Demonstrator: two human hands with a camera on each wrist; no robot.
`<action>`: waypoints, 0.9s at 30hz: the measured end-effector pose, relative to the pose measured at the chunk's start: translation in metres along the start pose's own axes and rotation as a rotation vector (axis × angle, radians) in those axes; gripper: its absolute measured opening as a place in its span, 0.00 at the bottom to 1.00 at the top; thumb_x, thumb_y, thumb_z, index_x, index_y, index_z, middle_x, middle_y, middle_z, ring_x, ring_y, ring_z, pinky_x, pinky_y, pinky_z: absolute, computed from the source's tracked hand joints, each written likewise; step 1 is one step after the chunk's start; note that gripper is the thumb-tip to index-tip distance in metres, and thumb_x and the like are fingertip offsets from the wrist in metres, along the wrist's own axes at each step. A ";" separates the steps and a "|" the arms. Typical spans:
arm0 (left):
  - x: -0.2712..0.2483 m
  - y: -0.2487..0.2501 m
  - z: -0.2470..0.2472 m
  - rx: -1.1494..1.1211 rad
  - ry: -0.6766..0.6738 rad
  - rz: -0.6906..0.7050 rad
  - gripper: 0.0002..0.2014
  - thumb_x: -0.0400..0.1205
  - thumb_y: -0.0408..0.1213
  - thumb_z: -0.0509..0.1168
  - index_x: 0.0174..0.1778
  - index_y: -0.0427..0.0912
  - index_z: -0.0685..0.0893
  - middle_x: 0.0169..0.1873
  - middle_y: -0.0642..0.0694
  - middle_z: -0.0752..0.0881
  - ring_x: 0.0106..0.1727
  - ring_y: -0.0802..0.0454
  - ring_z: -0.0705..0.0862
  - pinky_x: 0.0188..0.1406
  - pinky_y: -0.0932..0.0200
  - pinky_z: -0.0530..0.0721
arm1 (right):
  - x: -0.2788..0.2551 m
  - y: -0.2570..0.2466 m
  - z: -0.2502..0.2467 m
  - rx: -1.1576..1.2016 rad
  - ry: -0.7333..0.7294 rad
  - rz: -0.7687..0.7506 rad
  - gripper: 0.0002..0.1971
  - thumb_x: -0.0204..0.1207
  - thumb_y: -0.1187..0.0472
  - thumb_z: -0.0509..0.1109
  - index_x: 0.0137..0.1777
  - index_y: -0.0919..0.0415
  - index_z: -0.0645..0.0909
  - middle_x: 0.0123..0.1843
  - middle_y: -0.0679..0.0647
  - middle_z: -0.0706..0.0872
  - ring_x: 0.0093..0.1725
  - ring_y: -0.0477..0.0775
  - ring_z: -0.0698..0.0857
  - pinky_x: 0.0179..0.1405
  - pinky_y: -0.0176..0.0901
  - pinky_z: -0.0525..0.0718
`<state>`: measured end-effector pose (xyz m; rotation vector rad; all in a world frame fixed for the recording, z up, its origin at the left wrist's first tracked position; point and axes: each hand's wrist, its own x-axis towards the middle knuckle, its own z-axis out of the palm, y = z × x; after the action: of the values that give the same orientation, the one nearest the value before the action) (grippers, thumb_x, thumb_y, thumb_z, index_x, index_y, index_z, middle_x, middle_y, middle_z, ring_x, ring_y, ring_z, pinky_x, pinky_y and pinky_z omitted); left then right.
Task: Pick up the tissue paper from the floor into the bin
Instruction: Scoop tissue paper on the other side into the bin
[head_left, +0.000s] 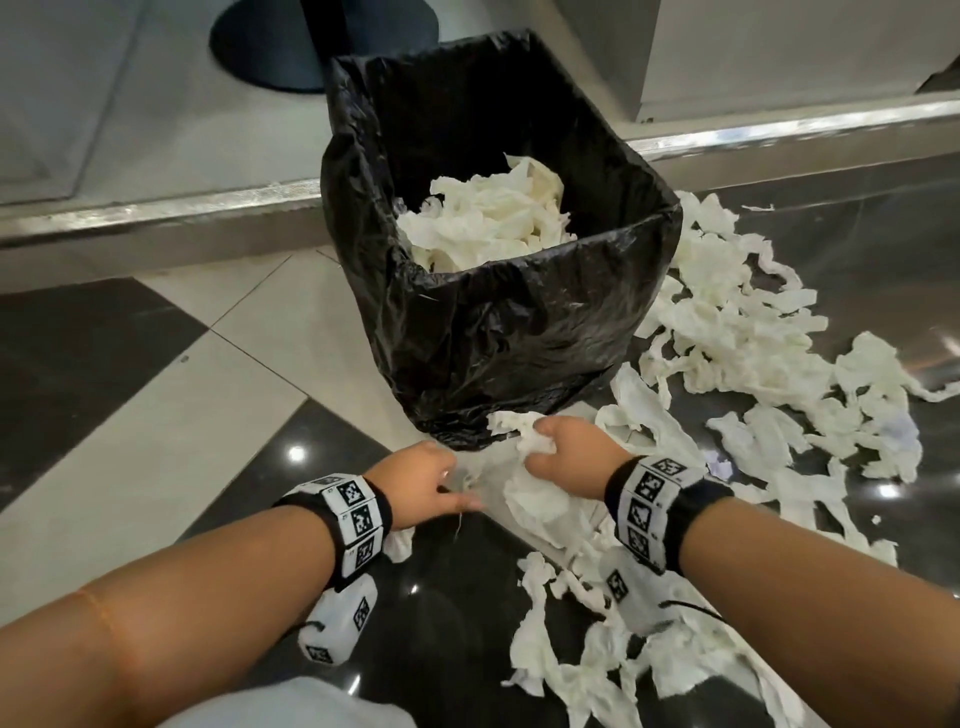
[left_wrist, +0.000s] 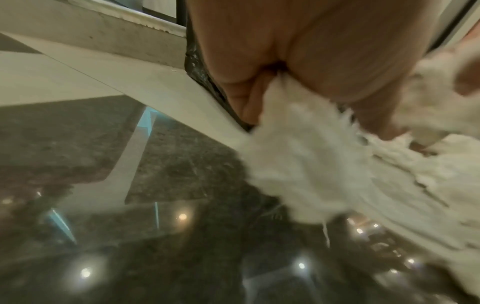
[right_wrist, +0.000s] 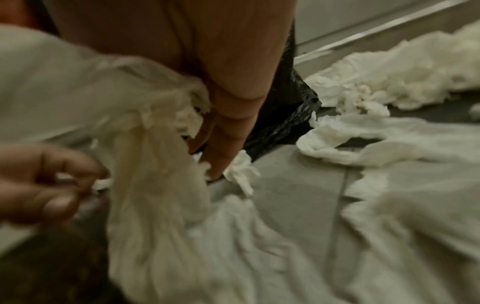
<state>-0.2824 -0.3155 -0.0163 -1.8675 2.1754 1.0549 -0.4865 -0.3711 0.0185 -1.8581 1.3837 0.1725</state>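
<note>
1. Head view: the right hand (head_left: 566, 449) is curled round a bunch of tissue paper (head_left: 540, 493) just in front of the bin (head_left: 498, 332), and the fingers themselves are hidden behind the knuckles and the paper.
2. Right wrist view shows those fingers (right_wrist: 226, 144) wrapped about the crumpled wad, though the picture is blurred and the fingertips are partly buried in paper.
3. The left hand (head_left: 423, 480) sits just beside the right, low over the floor (head_left: 156, 415). In the left wrist view a strip of the tissue runs out from between its closed fingers (left_wrist: 246, 98), so it pinches the paper too; the edges are smeared by motion.
4. The held paper trails down onto the floor between the two hands.
5. The bin stands upright, lined with a black bag whose plastic folds over the rim; a heap of tissue (head_left: 488, 218) already lies inside, and its depth cannot be judged.
6. Loose strips (head_left: 737, 332) are strewn over the dark and pale tiles to the right of the bin and toward the near edge, where some are cut off by the frame.
7. Marker-patterned bands (head_left: 358, 519) wrap both wrists.
</note>
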 end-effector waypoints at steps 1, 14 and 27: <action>-0.002 0.005 0.000 -0.123 0.014 0.000 0.21 0.69 0.61 0.71 0.39 0.50 0.73 0.40 0.53 0.76 0.43 0.55 0.76 0.37 0.63 0.72 | 0.002 -0.003 -0.001 0.073 0.030 0.011 0.23 0.78 0.55 0.66 0.71 0.62 0.71 0.64 0.58 0.80 0.65 0.59 0.79 0.59 0.41 0.75; -0.003 0.024 -0.004 -0.619 0.230 -0.101 0.18 0.82 0.30 0.59 0.65 0.53 0.76 0.54 0.53 0.82 0.59 0.52 0.81 0.53 0.64 0.75 | 0.004 -0.018 0.026 0.574 -0.164 0.025 0.32 0.60 0.51 0.68 0.67 0.55 0.73 0.61 0.54 0.80 0.61 0.54 0.78 0.56 0.45 0.77; -0.036 -0.022 -0.014 -0.493 0.114 -0.252 0.18 0.78 0.52 0.63 0.36 0.39 0.80 0.35 0.42 0.83 0.40 0.47 0.83 0.47 0.51 0.80 | -0.001 0.038 0.061 -0.570 -0.106 -0.377 0.30 0.73 0.33 0.58 0.64 0.56 0.76 0.65 0.53 0.76 0.61 0.57 0.75 0.59 0.53 0.78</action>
<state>-0.2486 -0.2937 0.0023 -2.3745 1.7710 1.5645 -0.4987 -0.3339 -0.0415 -2.4985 0.9421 0.5045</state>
